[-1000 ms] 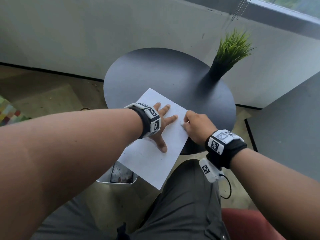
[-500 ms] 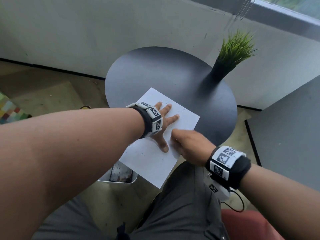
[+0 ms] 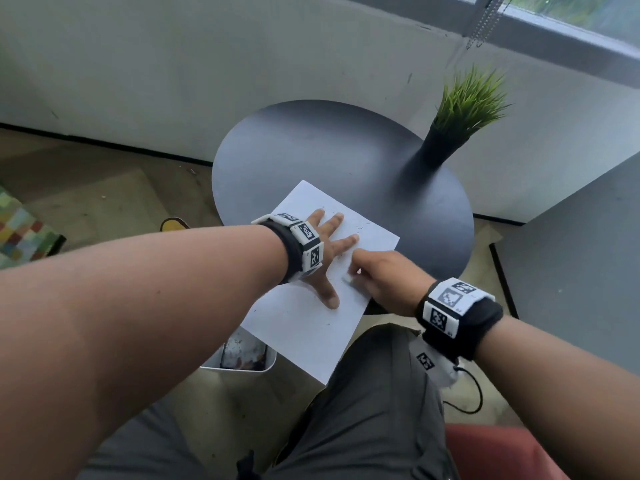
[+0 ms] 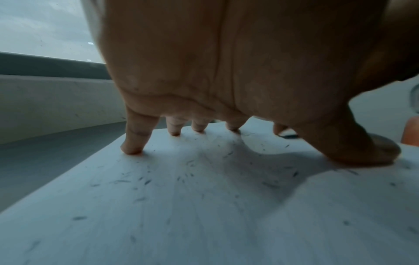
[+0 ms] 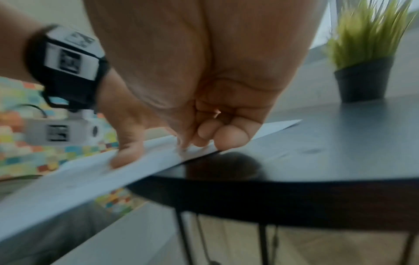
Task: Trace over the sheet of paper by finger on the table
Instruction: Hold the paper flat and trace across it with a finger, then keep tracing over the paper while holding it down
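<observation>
A white sheet of paper (image 3: 311, 334) lies on the round black table (image 3: 329, 150), its near part hanging past the table's edge. My left hand (image 3: 327, 251) rests flat on the sheet with fingers spread; the fingertips (image 4: 132, 148) press on the paper (image 4: 204, 206). My right hand (image 3: 377, 275) sits on the sheet's right side, close to the left index finger. Its fingers are curled into the palm (image 5: 215, 89), and one fingertip touches the paper (image 5: 79, 179) near its edge. It holds nothing.
A green plant in a black pot (image 3: 460, 116) stands at the table's far right. A white bin (image 3: 242, 355) sits on the floor under the paper's overhang. A grey surface (image 3: 571, 271) lies to the right, and my knees are below.
My right hand has slid from the paper's right edge leftward onto the sheet, ending close to the left index finger. The left hand stays pressed flat.
</observation>
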Demonstrator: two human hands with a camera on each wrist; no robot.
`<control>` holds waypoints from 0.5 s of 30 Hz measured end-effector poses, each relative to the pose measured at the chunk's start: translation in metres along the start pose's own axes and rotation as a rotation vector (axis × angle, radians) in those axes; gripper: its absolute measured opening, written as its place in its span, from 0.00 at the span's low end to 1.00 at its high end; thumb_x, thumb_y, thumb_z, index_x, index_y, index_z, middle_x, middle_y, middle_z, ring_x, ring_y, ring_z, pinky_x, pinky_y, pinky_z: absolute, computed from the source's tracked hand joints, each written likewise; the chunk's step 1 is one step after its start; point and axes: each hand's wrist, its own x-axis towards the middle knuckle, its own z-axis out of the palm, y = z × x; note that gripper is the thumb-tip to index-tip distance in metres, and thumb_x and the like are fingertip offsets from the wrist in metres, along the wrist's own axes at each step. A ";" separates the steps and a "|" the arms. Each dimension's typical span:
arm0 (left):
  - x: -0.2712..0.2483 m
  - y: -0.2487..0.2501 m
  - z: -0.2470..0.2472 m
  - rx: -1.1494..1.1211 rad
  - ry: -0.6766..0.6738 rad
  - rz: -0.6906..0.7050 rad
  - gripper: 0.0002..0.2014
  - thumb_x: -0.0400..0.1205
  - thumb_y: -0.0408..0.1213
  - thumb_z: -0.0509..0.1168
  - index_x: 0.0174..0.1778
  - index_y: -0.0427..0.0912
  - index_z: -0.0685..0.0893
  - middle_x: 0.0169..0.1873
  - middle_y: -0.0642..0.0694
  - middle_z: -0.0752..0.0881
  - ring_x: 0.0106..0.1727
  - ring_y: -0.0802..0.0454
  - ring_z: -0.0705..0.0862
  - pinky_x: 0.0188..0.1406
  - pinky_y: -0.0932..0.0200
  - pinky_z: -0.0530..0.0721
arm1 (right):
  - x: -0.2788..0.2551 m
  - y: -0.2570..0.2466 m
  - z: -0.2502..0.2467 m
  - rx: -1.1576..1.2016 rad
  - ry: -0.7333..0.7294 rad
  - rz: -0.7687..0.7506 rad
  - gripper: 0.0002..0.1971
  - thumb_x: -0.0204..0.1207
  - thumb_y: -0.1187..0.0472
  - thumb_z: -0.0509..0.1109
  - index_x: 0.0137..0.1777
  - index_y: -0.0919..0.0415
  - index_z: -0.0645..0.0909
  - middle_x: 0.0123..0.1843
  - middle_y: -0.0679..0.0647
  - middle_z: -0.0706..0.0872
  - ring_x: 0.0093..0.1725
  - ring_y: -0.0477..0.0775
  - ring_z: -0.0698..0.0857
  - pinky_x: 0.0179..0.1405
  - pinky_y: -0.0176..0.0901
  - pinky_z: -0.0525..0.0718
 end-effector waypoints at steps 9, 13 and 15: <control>-0.035 -0.030 0.022 -0.202 0.224 -0.122 0.47 0.78 0.75 0.58 0.89 0.56 0.51 0.89 0.47 0.39 0.89 0.41 0.38 0.85 0.32 0.47 | -0.013 0.068 -0.019 0.117 0.307 0.525 0.13 0.79 0.53 0.67 0.63 0.47 0.79 0.60 0.53 0.79 0.61 0.61 0.79 0.62 0.51 0.78; -0.060 -0.066 0.044 -0.335 0.319 -0.341 0.43 0.77 0.70 0.65 0.86 0.57 0.60 0.86 0.42 0.51 0.87 0.40 0.50 0.83 0.37 0.61 | -0.030 0.023 -0.005 0.184 0.231 0.424 0.13 0.78 0.51 0.67 0.62 0.47 0.80 0.56 0.52 0.79 0.55 0.53 0.80 0.59 0.46 0.78; -0.072 -0.073 0.051 -0.448 0.346 -0.379 0.39 0.78 0.65 0.67 0.82 0.53 0.66 0.77 0.41 0.62 0.80 0.39 0.62 0.77 0.43 0.70 | -0.035 -0.009 0.011 0.182 0.089 0.361 0.17 0.78 0.48 0.67 0.65 0.49 0.80 0.55 0.50 0.78 0.51 0.50 0.80 0.56 0.44 0.78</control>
